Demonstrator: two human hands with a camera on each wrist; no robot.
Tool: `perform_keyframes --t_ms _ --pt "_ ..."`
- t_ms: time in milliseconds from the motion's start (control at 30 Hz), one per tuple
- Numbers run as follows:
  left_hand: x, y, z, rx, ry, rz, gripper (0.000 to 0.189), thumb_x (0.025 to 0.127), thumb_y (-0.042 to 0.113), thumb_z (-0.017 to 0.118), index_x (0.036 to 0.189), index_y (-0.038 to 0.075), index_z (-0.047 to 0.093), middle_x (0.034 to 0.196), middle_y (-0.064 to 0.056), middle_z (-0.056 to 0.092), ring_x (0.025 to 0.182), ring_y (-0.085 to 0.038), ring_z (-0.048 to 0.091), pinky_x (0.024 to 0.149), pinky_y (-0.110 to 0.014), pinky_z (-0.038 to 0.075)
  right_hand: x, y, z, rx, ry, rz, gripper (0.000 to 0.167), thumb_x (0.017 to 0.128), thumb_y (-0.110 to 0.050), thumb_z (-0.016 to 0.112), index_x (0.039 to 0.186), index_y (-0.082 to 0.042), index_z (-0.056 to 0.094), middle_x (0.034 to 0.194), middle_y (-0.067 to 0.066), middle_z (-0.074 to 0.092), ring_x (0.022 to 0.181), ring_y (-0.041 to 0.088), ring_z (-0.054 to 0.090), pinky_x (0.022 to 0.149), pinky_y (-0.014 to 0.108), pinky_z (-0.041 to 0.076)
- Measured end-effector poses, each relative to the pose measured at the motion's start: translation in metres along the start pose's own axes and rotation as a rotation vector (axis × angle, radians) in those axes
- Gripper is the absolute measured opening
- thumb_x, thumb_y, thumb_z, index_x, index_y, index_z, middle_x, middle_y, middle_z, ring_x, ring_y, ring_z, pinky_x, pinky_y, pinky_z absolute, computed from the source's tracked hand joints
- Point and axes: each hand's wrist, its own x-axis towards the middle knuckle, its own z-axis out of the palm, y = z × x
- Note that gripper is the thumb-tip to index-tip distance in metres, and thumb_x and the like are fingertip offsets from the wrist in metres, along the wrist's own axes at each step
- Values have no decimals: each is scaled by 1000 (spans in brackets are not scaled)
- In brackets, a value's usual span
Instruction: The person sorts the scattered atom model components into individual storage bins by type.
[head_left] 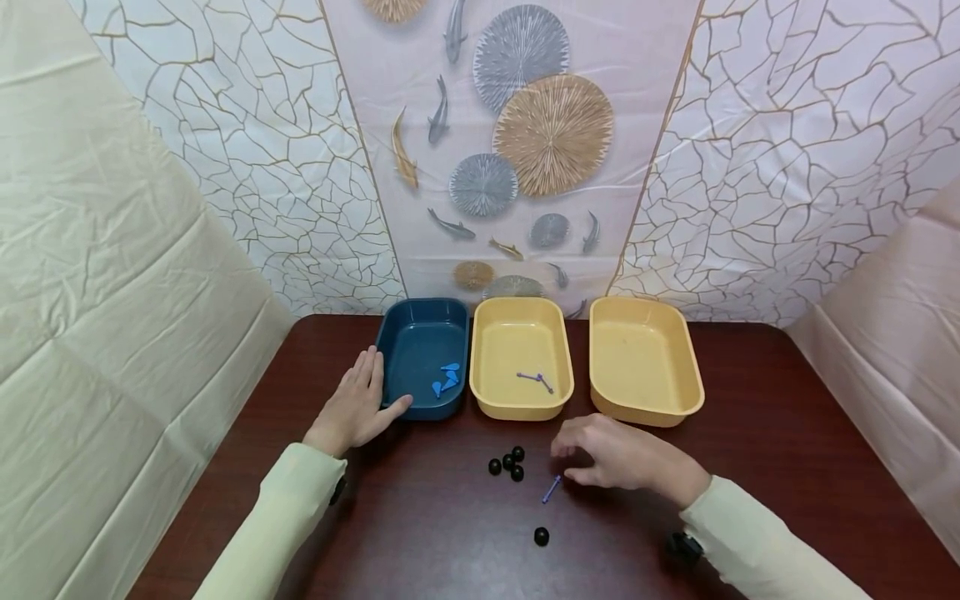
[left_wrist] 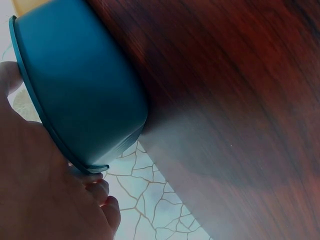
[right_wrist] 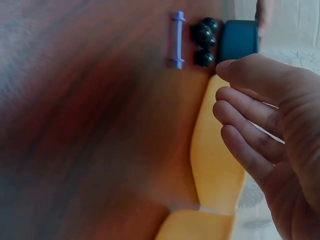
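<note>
My left hand (head_left: 357, 404) rests on the near left rim of the dark blue bin (head_left: 386, 333), its fingers straight. Several small bright blue pieces (head_left: 450, 377) lie inside that bin. Over the table, my right hand (head_left: 611, 454) has its fingers loosely bent with nothing between them. Just left of its thumb, a small purple rod with knobbed ends (head_left: 551, 489) lies on the tabletop. Two similar purple rods (head_left: 528, 377) are in the middle yellow bin (head_left: 522, 412). Several shiny black balls (head_left: 509, 461) sit in a cluster left of the right hand.
Another yellow bin (head_left: 630, 358), with nothing visible in it, stands at the right of the row. One black ball (head_left: 542, 536) lies apart, nearer the front of the dark wooden table (head_left: 435, 533). Patterned cloth (head_left: 300, 167) hangs behind the bins.
</note>
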Motion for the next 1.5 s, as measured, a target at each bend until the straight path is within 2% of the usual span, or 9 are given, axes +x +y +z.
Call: perform_keyframes --t_ms 267,467,767,1033,1300,1500 --pt "0 0 -1 1 -7 -3 98 105 58 49 165 -9 10 176 -28 9 163 -50 10 132 -63 18 -1 2 17 4 -14 -27 18 85 -7 82 102 -9 77 92 -2 71 85 5 65 74 17 55" --pt "0 1 -1 3 -10 -6 98 105 59 49 165 -9 12 176 -28 9 163 -50 11 131 -64 19 2 3 26 -3 -67 -14 14 85 -8 81 98 -12 77 91 -6 67 83 2 62 72 14 53" --pt "-1 1 0 18 -6 -12 98 105 59 48 165 -9 13 176 -28 10 163 -50 12 131 -64 20 7 3 29 15 -91 -12 14 82 -6 80 85 -16 71 81 -7 61 73 0 56 64 10 45" --pt "-2 1 0 18 1 -7 98 104 59 49 165 -9 14 175 -29 11 162 -51 13 130 -64 21 8 1 19 33 -80 4 14 81 -5 79 84 -17 72 80 -7 63 73 0 59 64 10 47" --pt "-1 3 -1 17 -8 -11 99 105 60 48 165 -9 12 176 -28 10 162 -51 12 131 -64 19 11 1 0 -32 -40 -27 17 81 -6 80 79 -19 69 77 -8 60 69 -1 55 61 9 44" --pt "-1 3 0 24 -8 -8 98 105 59 48 165 -10 13 175 -29 10 162 -51 12 131 -64 20 14 0 -16 -81 -22 -21 18 80 -7 79 78 -20 67 75 -10 58 71 -2 53 61 11 44"
